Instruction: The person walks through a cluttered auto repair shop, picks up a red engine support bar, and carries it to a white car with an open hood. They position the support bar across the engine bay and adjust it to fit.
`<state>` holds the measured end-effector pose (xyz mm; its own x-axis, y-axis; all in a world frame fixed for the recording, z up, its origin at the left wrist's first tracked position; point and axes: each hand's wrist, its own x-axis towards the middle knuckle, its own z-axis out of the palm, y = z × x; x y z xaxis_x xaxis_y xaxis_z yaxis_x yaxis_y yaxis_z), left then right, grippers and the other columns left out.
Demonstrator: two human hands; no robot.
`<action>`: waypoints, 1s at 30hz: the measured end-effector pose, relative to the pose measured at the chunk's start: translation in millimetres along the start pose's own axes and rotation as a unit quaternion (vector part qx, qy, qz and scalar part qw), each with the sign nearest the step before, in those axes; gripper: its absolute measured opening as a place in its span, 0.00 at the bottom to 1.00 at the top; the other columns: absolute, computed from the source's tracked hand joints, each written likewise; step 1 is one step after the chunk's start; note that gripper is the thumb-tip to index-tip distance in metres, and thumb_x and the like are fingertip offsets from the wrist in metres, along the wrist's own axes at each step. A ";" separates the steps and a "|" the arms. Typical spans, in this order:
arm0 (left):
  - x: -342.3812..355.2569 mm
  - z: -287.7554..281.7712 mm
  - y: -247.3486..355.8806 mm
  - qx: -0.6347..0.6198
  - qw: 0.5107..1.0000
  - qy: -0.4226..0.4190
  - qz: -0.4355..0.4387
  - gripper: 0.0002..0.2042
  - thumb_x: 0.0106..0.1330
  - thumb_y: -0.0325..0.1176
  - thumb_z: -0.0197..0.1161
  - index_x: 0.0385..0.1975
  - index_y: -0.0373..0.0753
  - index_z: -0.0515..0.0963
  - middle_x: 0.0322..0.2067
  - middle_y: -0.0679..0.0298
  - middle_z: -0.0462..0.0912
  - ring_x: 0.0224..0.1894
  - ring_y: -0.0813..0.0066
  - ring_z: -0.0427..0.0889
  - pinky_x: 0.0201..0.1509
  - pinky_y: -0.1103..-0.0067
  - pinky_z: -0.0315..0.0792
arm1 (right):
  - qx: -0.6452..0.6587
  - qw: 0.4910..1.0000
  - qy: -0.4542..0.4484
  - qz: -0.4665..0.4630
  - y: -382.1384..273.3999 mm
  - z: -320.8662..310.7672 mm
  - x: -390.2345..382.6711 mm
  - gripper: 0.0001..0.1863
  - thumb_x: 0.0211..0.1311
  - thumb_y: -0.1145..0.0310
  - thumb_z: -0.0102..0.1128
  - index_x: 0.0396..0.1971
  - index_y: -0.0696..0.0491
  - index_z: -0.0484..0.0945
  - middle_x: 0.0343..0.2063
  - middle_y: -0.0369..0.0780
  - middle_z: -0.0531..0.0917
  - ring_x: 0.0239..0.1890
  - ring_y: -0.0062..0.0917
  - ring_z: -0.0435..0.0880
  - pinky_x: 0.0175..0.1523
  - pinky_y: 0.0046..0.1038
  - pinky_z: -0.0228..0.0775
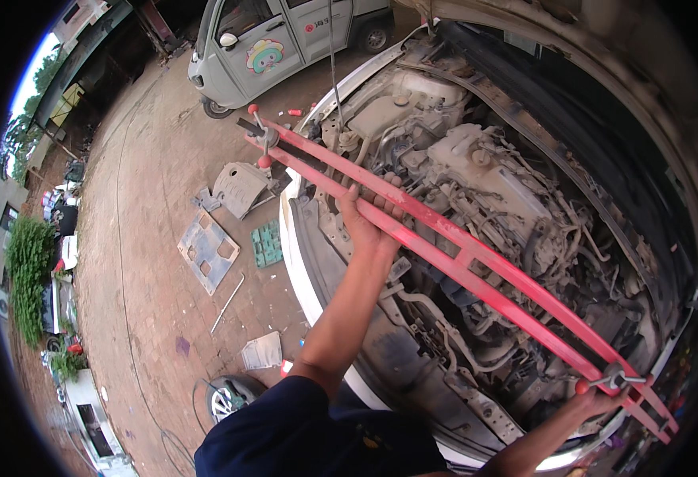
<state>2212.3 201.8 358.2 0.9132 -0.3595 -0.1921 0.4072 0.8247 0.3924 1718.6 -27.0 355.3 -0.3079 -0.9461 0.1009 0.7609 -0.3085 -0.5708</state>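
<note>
1. We take the open engine bay [476,238] as our landmark. Far to its left, on the brick ground, lie a grey flat panel [208,250], a green mat piece [267,243] and a curved grey cover [240,188]; a small white vehicle [285,40] stands beyond them.
2. Our left hand [369,215] is wrapped around the near rail of the red steel beam [460,254], at the bay's left front edge, fingers curled over the top.
3. The beam spans the bay diagonally, from the left fender to the right one. We judge it stiff, fairly heavy and awkward for its length; the painted rails look smooth, so a full wrap grip on both ends suits it best.
4. Under the beam sit hoses, wiring and dusty engine parts, close enough to snag. A thin prop rod [334,71] rises near the beam's far-left end with its red-knobbed clamp [263,137].
5. Our right hand [603,397] holds the beam's right end by the other clamp, at the bay's right front corner; how its fingers close we cannot tell.
</note>
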 end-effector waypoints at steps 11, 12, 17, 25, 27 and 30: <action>58.2 31.1 -17.5 -0.036 0.998 -0.042 -0.035 0.29 0.61 0.54 0.60 0.46 0.30 0.71 0.49 0.47 0.79 0.53 0.55 0.79 0.61 0.65 0.73 | -0.119 0.985 0.093 -0.079 28.5 31.4 0.3 0.26 0.60 0.71 0.50 0.62 0.47 0.72 0.55 0.45 0.76 0.54 0.37 0.76 0.63 0.45 0.67; 60.8 29.4 -20.8 -0.038 0.998 -0.042 -0.038 0.28 0.61 0.54 0.59 0.46 0.31 0.72 0.50 0.47 0.79 0.53 0.55 0.79 0.61 0.65 0.73 | -0.096 0.987 0.109 -0.073 29.3 43.6 -6.0 0.26 0.59 0.69 0.52 0.60 0.50 0.72 0.54 0.45 0.77 0.54 0.37 0.77 0.64 0.44 0.66; 65.6 27.3 -23.7 -0.044 0.998 -0.039 -0.037 0.30 0.61 0.54 0.60 0.49 0.30 0.70 0.50 0.45 0.79 0.54 0.54 0.79 0.60 0.63 0.74 | -0.034 0.989 0.142 0.011 26.1 11.5 18.3 0.27 0.53 0.64 0.59 0.54 0.58 0.74 0.53 0.45 0.80 0.56 0.37 0.78 0.65 0.42 0.67; 62.7 31.0 -19.9 -0.037 0.996 -0.042 -0.073 0.31 0.61 0.56 0.60 0.49 0.30 0.70 0.47 0.49 0.79 0.53 0.57 0.79 0.62 0.65 0.72 | -0.056 0.987 0.130 0.078 21.9 41.9 -5.4 0.27 0.58 0.59 0.55 0.58 0.53 0.72 0.52 0.44 0.81 0.57 0.37 0.79 0.66 0.44 0.66; 58.2 32.6 -14.6 -0.035 0.993 -0.041 -0.104 0.30 0.63 0.57 0.60 0.50 0.33 0.71 0.46 0.52 0.79 0.51 0.58 0.79 0.63 0.68 0.71 | -0.068 0.987 0.079 0.119 18.2 43.5 -10.5 0.24 0.61 0.56 0.56 0.58 0.40 0.72 0.50 0.39 0.81 0.54 0.33 0.78 0.61 0.47 0.68; 36.4 35.8 -13.4 0.036 0.992 -0.061 -0.106 0.28 0.65 0.56 0.61 0.51 0.36 0.71 0.46 0.57 0.79 0.50 0.60 0.79 0.61 0.66 0.71 | -0.083 0.984 0.038 0.150 15.6 43.6 -15.8 0.23 0.62 0.53 0.55 0.58 0.36 0.71 0.49 0.38 0.80 0.54 0.34 0.78 0.57 0.51 0.70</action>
<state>2240.7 162.1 378.2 0.8004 -0.5753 -0.1685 0.5866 0.6936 0.4182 1760.2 -21.2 380.3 -0.1301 -0.9801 -0.1497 0.7222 0.0098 -0.6916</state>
